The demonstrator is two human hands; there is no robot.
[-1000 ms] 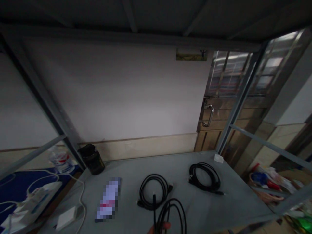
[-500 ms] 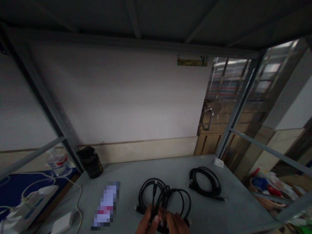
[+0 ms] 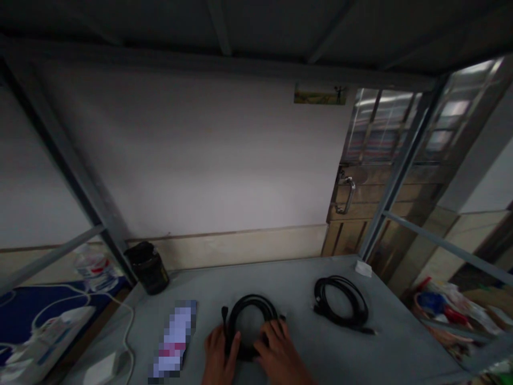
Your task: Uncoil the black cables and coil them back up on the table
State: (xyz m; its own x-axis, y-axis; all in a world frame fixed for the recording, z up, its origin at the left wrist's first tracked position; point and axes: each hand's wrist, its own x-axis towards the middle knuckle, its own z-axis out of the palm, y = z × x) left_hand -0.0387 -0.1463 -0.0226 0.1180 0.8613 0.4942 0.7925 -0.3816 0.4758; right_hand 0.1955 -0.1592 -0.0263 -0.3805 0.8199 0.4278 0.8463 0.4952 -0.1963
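Note:
A coil of black cable (image 3: 253,298) lies on the grey tabletop in front of me, gathered into one round ring. My left hand (image 3: 219,350) holds its left side, thumb and fingers on either side of the strands. One dark connector (image 3: 225,311) sticks up just beyond those fingers. On the right side of the ring, my right hand (image 3: 276,345) grips the strands with bent fingers, and a cable end (image 3: 282,317) pokes out past them. The nearest part of the coil is partly covered by my hands.
A second black cable coil (image 3: 341,302) lies to the right, near a crumpled white paper (image 3: 363,268). To the left are a pixelated phone-like object (image 3: 174,339), a black container (image 3: 147,267), a white adapter (image 3: 102,369) and a power strip (image 3: 50,342). Metal bed posts (image 3: 404,166) frame the table.
My hands have moved apart, from close together at the front to opposite sides of the coil. The cable's loose, spread loops are now one rounder ring.

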